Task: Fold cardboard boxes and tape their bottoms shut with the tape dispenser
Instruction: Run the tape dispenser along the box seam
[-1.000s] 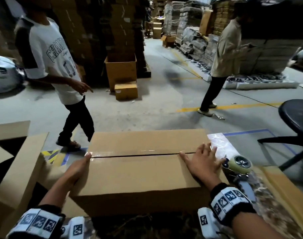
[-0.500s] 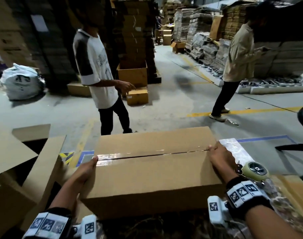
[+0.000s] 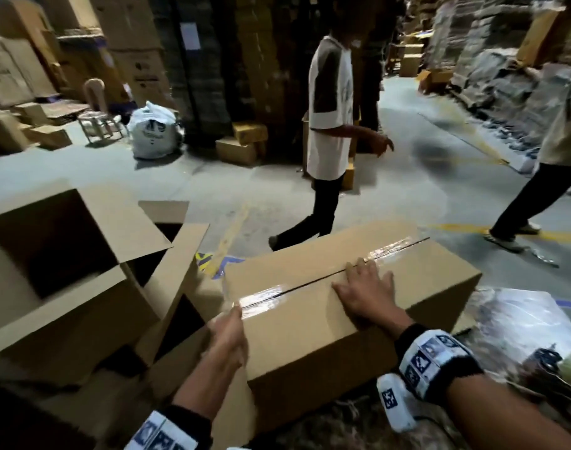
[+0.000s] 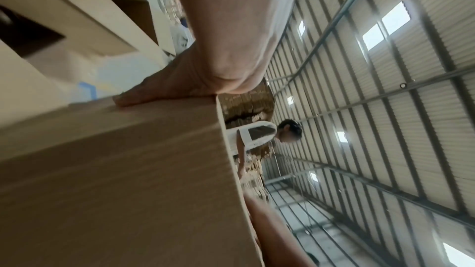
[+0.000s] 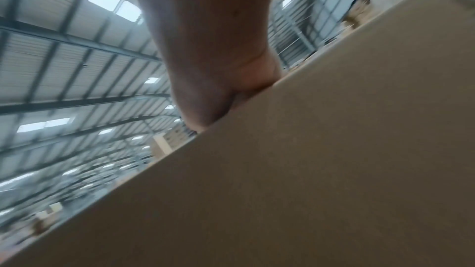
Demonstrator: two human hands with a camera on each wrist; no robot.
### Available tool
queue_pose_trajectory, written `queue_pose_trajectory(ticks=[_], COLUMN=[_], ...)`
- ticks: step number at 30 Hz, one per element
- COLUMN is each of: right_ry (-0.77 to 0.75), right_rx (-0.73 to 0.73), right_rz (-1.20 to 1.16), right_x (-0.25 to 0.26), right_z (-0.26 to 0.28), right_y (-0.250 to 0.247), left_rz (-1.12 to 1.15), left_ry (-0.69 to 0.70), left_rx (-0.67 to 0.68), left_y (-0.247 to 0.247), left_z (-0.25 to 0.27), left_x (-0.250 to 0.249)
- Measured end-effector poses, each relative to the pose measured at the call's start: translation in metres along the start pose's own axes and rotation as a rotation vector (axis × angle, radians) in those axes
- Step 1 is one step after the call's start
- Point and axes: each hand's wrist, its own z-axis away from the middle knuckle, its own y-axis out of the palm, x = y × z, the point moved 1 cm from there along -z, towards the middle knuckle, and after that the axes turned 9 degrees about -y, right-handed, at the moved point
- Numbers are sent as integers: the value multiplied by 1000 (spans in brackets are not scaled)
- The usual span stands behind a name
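Warehouse interior: a grey concrete floor (image 3: 167, 177) marked with yellow lines (image 3: 453, 229) runs between tall stacks of brown cartons (image 3: 128, 43) on the left and pallets of bundled flat cardboard (image 3: 492, 76) on the right. A white sack (image 3: 154, 131) and a small stool (image 3: 97, 123) stand on the floor near the cartons, and two bystanders (image 3: 331, 125) cross the aisle. Overhead, a corrugated metal roof (image 4: 385, 109) on steel trusses carries rectangular skylights (image 4: 385, 25) that admit daylight.

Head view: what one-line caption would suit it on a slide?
Right hand flat on the taped seam of a cardboard box, left hand at its end, in a warehouse.
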Motion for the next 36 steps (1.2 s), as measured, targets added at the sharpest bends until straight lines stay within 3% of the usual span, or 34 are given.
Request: queue_pose_trajectory(ticks=[5, 7, 9, 12, 16, 20, 25, 30, 36], right_ry=[-23, -48, -90, -127, -199, -279, -245, -281, -292], right_rx=[33, -7, -42, -54, -7, 41, 121, 157, 104], right_rz=[-10, -21, -26, -12, -16, 18, 65, 36, 106], right_x=[47, 40, 30, 22, 19, -11, -51, -30, -22], right_z=[35, 47, 55, 64, 58, 43, 44, 85, 103], right_y=[27, 35, 41, 43, 41, 27, 4, 11, 27], left_rz=[119, 29, -52, -182, -309, -270, -388, -517, -571], left_ry=[-122, -21, 190, 502, 519, 505, 651, 758, 809], left_rx=[198, 150, 42, 26, 208, 149, 84, 100, 1], left_y=[48, 49, 38, 33, 47, 54, 73, 80, 80], left_z=[60, 65, 47, -1, -28, -8, 38, 45, 47], left_x=[31, 32, 11, -28, -46, -18, 25, 30, 34])
